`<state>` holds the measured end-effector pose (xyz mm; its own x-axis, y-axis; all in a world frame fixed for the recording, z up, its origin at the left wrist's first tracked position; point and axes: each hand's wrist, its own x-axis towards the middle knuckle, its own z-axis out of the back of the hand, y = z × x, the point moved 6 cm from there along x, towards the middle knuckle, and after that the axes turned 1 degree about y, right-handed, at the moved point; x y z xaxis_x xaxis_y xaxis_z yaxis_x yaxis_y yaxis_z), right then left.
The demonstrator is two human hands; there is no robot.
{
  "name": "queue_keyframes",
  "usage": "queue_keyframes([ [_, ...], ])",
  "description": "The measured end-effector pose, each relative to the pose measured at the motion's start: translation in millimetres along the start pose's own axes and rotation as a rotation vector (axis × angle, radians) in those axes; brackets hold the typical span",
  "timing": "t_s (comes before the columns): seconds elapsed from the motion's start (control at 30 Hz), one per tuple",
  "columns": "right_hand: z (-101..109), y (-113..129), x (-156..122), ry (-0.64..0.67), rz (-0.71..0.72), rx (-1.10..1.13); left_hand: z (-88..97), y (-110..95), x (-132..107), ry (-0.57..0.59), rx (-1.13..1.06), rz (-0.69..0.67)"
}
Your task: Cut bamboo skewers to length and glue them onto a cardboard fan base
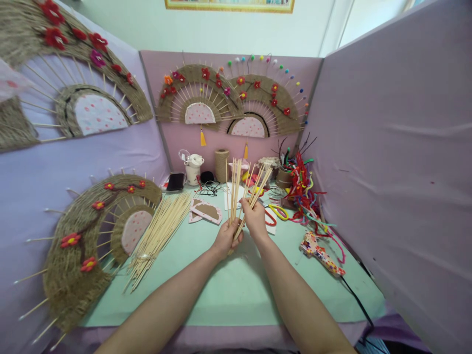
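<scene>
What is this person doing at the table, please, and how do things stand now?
A person holds a spread bunch of thin sticks over the green tabletop. The left hand is closed around the lower part, while the right hand grasps some sticks on the right side. A larger pile of sticks lies to the left, beside a decorated fan. A patterned glue gun lies at the right.

Twine fans (289, 96), four; yellow tassels (202, 138), two; twine spool (221, 166), one; glue gun (320, 253), one; white jug (193, 173), one; pink-edged cardboard pieces (207, 211), two; bare hands (225, 240), two; thin sticks (165, 226), one pile plus those held, more than I can count from here.
</scene>
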<state>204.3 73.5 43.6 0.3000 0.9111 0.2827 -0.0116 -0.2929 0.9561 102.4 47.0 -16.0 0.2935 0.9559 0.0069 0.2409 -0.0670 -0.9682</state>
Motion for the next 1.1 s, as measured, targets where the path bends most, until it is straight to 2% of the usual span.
queue_keyframes([
  [0.57,-4,-8,2,0.076,-0.007,0.079,4.7,2,2,-0.032,-0.009,0.008],
  [1.1,1,-11,3,-0.009,-0.043,0.096,4.6,3,2,-0.018,0.000,-0.003],
])
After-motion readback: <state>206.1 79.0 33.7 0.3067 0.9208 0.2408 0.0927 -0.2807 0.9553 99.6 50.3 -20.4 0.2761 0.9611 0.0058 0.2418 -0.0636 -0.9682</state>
